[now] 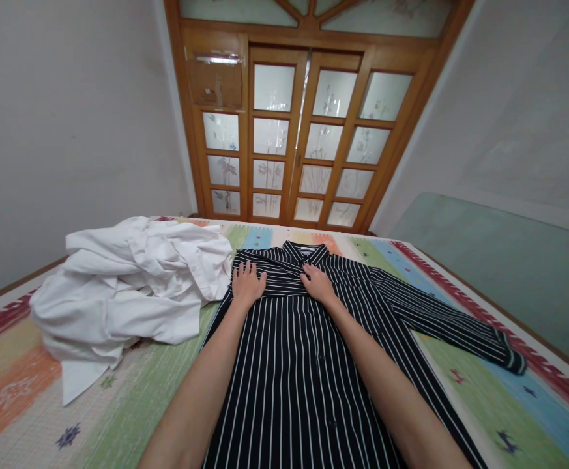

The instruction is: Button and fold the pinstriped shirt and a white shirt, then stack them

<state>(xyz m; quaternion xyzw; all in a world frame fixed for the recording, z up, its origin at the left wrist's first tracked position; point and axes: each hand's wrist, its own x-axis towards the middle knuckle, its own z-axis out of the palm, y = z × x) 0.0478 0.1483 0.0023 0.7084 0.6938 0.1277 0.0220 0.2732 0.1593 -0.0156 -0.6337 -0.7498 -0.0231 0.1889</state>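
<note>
A black shirt with white stripes (284, 365) lies front up, its collar pointing away from me. Its left sleeve is folded across the chest, while the right sleeve (440, 316) stretches out to the side. My left hand (248, 283) rests flat on the folded sleeve near the shoulder, fingers spread. On the chest just below the collar lies my right hand (317, 283), its fingers extended over the sleeve's other end. Neither hand grips the cloth. The cuff of the folded sleeve cannot be made out.
A crumpled white garment (132, 286) is heaped left of the shirt. Both lie on a bed with a colourful patterned cover (161, 391). Beyond it stand wooden doors with glass panes (284, 137). A pale green board (489, 260) runs along the right side.
</note>
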